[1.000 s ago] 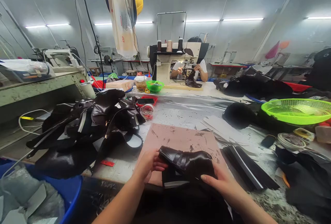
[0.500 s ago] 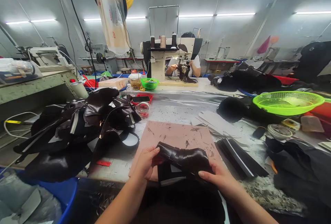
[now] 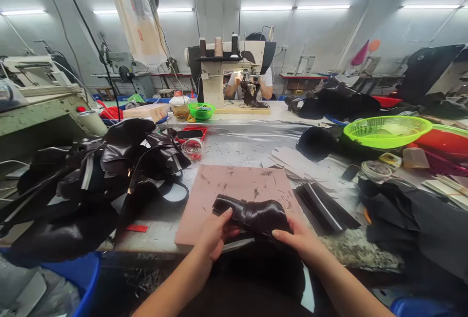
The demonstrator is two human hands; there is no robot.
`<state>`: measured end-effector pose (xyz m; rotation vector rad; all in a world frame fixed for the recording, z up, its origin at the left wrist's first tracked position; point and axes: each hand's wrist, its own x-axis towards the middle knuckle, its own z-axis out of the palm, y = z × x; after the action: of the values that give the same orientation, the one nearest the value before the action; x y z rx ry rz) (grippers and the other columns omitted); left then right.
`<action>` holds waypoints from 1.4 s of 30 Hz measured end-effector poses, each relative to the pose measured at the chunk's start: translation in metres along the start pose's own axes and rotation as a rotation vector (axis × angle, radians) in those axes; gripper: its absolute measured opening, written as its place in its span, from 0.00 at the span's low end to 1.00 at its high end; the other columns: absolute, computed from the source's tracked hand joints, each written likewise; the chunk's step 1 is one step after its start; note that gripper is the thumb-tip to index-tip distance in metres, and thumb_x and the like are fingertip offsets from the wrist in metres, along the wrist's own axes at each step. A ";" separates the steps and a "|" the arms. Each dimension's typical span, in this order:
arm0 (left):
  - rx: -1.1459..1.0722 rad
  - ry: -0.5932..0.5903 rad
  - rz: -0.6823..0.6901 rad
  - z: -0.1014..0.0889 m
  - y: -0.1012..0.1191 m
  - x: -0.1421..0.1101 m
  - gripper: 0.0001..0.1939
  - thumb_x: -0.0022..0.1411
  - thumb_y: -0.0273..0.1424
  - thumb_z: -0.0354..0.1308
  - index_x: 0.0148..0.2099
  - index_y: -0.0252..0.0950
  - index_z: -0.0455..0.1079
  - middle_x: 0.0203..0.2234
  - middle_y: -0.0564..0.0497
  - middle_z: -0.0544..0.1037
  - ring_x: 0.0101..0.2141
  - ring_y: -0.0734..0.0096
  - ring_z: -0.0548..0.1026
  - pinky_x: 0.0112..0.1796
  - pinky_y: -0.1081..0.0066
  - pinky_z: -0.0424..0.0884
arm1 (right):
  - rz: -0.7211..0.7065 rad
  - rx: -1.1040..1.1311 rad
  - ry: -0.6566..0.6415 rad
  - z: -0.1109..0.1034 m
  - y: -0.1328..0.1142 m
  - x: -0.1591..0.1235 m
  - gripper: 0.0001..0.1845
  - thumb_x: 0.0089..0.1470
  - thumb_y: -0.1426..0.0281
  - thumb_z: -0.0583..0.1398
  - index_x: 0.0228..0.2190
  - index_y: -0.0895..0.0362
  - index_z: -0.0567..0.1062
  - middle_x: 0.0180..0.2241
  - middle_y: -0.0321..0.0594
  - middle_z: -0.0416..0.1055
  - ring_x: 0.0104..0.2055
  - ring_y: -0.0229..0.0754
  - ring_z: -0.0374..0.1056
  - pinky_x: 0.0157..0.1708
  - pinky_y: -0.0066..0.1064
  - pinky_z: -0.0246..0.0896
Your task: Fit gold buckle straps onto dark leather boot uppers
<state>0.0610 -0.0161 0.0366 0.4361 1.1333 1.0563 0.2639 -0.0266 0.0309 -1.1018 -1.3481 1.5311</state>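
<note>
"The glossy dark-brown leather shoe upper (image 3: 252,215): where is it?"

"Between two bare hands, over the near part of a flat, pinkish rectangular board (image 3: 237,178). Whether it touches the board, I can't tell."

"And the grip?"

"Both hands are closed on it. The left hand (image 3: 215,234) pinches the narrower end, thumb on top and fingers beneath. The right hand (image 3: 303,241) grips the rounded end, its thumb at the near edge."

"What lies about them?"

"On the left, a heap of shiny dark leather pieces (image 3: 122,146) with pale strips showing. On the right, a fanned stack of long black strips (image 3: 320,209) with one white line, and past it some flat white sheets (image 3: 294,161)."

"Further back?"

"A round clear container (image 3: 192,147), and just behind it a small red plastic tray (image 3: 204,134). Well to the right, a round lime-green mesh basket (image 3: 387,142)."

"Farthest?"

"A cream-coloured sewing machine (image 3: 214,90) bearing three thread spools (image 3: 218,47); behind it sits a person in a white top (image 3: 268,78)."
</note>
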 end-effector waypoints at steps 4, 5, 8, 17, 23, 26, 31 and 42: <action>-0.030 0.039 -0.020 0.005 0.000 -0.001 0.04 0.59 0.25 0.53 0.33 0.29 0.67 0.22 0.48 0.77 0.19 0.75 0.74 0.19 0.79 0.69 | -0.005 -0.007 -0.033 0.000 -0.002 -0.001 0.25 0.41 0.58 0.63 0.41 0.57 0.72 0.39 0.46 0.74 0.44 0.52 0.67 0.47 0.46 0.57; -0.049 0.049 -0.026 0.006 0.000 -0.001 0.04 0.59 0.24 0.53 0.32 0.30 0.66 0.22 0.49 0.76 0.19 0.75 0.74 0.19 0.78 0.70 | -0.006 -0.008 -0.034 0.000 -0.003 -0.002 0.24 0.41 0.58 0.63 0.40 0.57 0.72 0.40 0.45 0.73 0.44 0.52 0.67 0.47 0.46 0.57; -0.118 0.074 -0.032 0.009 -0.001 -0.001 0.03 0.59 0.24 0.53 0.32 0.31 0.66 0.21 0.51 0.76 0.19 0.76 0.73 0.19 0.79 0.70 | -0.020 -0.010 -0.017 -0.001 -0.002 -0.003 0.23 0.42 0.59 0.63 0.40 0.57 0.72 0.40 0.45 0.73 0.45 0.51 0.66 0.49 0.45 0.56; 0.093 -0.185 -0.087 0.018 -0.011 -0.007 0.13 0.45 0.26 0.65 0.35 0.30 0.69 0.25 0.46 0.78 0.24 0.70 0.76 0.24 0.78 0.70 | -0.027 0.065 0.004 -0.002 -0.002 -0.004 0.21 0.41 0.62 0.64 0.39 0.56 0.72 0.40 0.42 0.73 0.45 0.49 0.66 0.48 0.42 0.56; 0.026 -0.187 -0.101 0.018 -0.016 0.000 0.14 0.42 0.28 0.66 0.33 0.29 0.71 0.22 0.48 0.77 0.22 0.73 0.73 0.22 0.79 0.65 | 0.224 0.233 -0.020 0.000 0.007 -0.003 0.19 0.35 0.59 0.66 0.31 0.58 0.75 0.26 0.38 0.74 0.31 0.44 0.69 0.37 0.37 0.61; 0.065 -0.295 -0.006 0.019 -0.018 -0.001 0.20 0.43 0.29 0.66 0.41 0.32 0.70 0.31 0.48 0.79 0.30 0.69 0.75 0.29 0.75 0.68 | 0.230 0.278 -0.034 0.003 0.008 -0.004 0.18 0.35 0.59 0.66 0.29 0.58 0.75 0.23 0.35 0.72 0.28 0.40 0.67 0.35 0.33 0.60; 0.147 -0.366 0.088 0.026 -0.026 -0.006 0.20 0.43 0.27 0.66 0.42 0.32 0.71 0.36 0.45 0.78 0.39 0.61 0.74 0.41 0.68 0.67 | 0.178 0.179 -0.076 0.005 -0.002 -0.003 0.18 0.35 0.62 0.68 0.30 0.58 0.75 0.25 0.35 0.72 0.32 0.41 0.66 0.37 0.33 0.59; -0.140 -0.064 0.047 0.001 -0.002 0.003 0.07 0.41 0.23 0.65 0.28 0.29 0.74 0.24 0.48 0.79 0.27 0.69 0.75 0.31 0.75 0.71 | 0.163 0.286 -0.158 0.002 0.004 -0.005 0.18 0.35 0.62 0.67 0.30 0.57 0.75 0.25 0.34 0.71 0.30 0.39 0.65 0.34 0.31 0.58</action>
<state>0.0628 -0.0145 0.0338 0.3845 0.9894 1.1476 0.2636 -0.0322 0.0277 -0.9436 -1.1170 1.8977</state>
